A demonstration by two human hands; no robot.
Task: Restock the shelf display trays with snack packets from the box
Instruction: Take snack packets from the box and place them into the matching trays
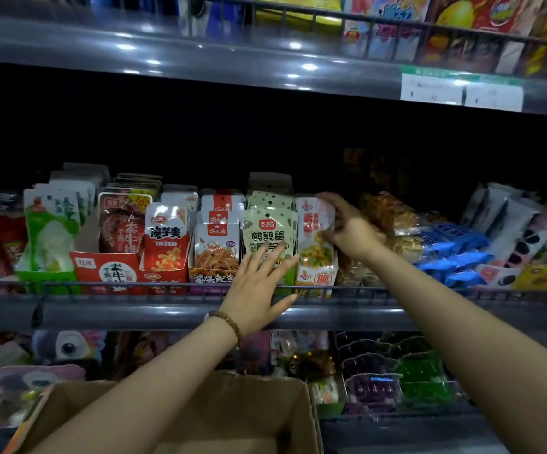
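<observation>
right hand (pixel 347 231) curls round the right edge of a white-and-orange packet (pixel 313 224), fingertips near its top and thumb on its face, gripping it where it stands in the orange-fronted tray (pixel 316 278) just behind the wire rail (pixel 134 285). left hand (pixel 259 290), with a beaded bracelet (pixel 229 322) at the wrist, is open, its fingers straight and spread, pressing flat on the green speckled packets (pixel 267 231), whose tray sits behind the rail just left of the first. further left behind the rail, the squid packets (pixel 214 247), the red-and-white packets (pixel 167 237) and the brown packets (pixel 123 224) stand upright in rows several deep, so this stretch looks close to fully stocked. the held packet seems to be one of the last being seated or straightened, though which is unclear. below the rail the cardboard box (pixel 233 414) sits between the forearms, which hide most of its inside; how many packets remain cannot be told. the packets are thin, flat, glossy pouches with punched hang holes, likely slippery and floppy. the trays are printed card with cut-down fronts, the rail is thin dark metal, and the box is dull brown board with soft flaps. behind the rail's right end, blue wrappers (pixel 452 244) lie loosely heaped.
</observation>
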